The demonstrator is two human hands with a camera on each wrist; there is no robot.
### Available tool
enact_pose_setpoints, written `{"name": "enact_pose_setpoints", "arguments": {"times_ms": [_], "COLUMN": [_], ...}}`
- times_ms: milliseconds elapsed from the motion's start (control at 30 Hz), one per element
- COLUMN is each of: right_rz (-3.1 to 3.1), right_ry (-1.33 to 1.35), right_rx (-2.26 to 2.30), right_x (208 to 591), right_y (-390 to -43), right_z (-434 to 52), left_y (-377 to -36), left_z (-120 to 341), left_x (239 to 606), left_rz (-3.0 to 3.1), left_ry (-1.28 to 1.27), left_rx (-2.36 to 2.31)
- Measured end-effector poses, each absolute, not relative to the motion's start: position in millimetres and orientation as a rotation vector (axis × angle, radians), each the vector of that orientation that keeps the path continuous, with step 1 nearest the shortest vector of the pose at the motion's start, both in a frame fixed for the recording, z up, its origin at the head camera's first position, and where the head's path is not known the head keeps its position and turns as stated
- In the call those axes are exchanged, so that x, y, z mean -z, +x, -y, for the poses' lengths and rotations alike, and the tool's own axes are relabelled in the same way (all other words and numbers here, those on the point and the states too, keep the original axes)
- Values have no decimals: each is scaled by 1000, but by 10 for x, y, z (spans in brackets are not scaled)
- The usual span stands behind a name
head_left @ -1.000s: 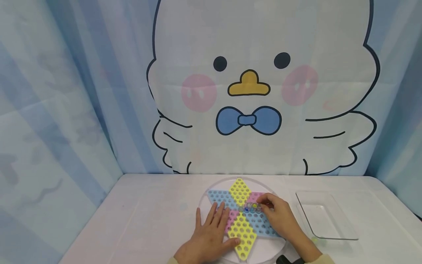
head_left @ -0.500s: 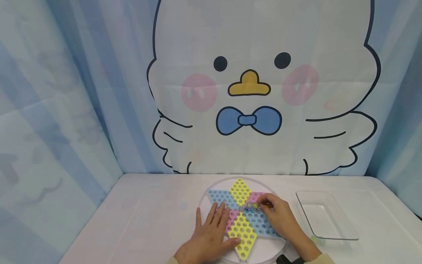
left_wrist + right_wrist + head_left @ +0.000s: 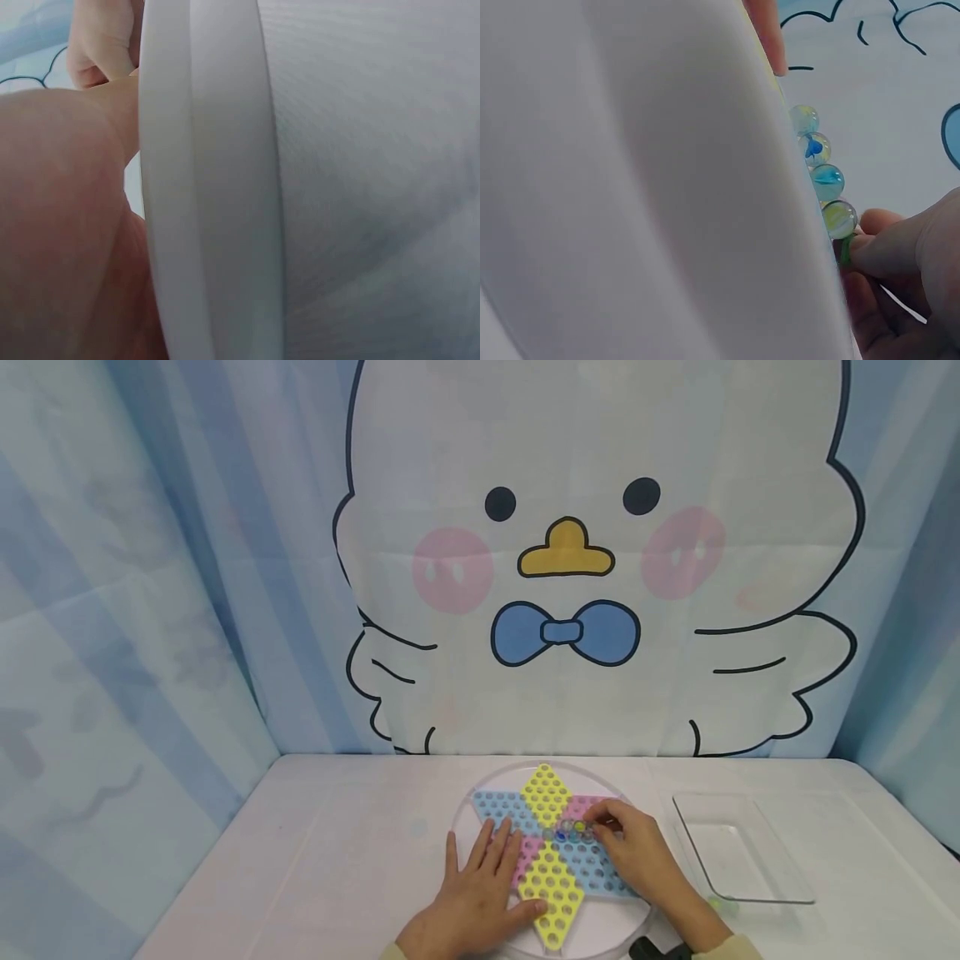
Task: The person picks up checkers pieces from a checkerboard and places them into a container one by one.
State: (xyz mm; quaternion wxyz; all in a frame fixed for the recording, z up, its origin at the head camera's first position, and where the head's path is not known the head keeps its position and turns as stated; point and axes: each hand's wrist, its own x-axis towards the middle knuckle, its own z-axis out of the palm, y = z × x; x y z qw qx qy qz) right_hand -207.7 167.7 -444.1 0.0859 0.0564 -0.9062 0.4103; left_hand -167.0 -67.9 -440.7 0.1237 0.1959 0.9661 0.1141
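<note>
A star-shaped peg board (image 3: 552, 878) in yellow, pink and blue lies on a round white tray (image 3: 600, 931) near the table's front edge. My left hand (image 3: 480, 885) rests flat on the board's left side with straight fingers. A short row of glass marbles (image 3: 567, 832) sits in holes at the board's centre. At the right end of that row my right hand (image 3: 636, 852) pinches a green marble (image 3: 845, 249) between thumb and fingertip. The right wrist view shows the marble row (image 3: 826, 182) beside the tray rim (image 3: 705, 187). In the left wrist view only my palm (image 3: 60, 225) and the white rim (image 3: 210, 187) show.
A clear rectangular dish (image 3: 738, 852) stands to the right of the board, with one pale green marble (image 3: 716, 906) at its near left corner. A curtain with a cartoon chick (image 3: 585, 560) hangs behind the white table (image 3: 337, 860).
</note>
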Motion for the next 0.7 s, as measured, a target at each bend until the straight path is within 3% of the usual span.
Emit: {"name": "enact_pose_setpoints", "arguments": {"times_ms": [700], "right_rz": [2675], "right_ry": [153], "right_rx": [-1283], "right_x": [4313], "right_y": [-2062], "right_z": [-1730], "left_y": [-1666], "left_z": [683], "left_x": [4405], "left_rz": [-2830], "left_ry": [582], "left_rx": [-348]}}
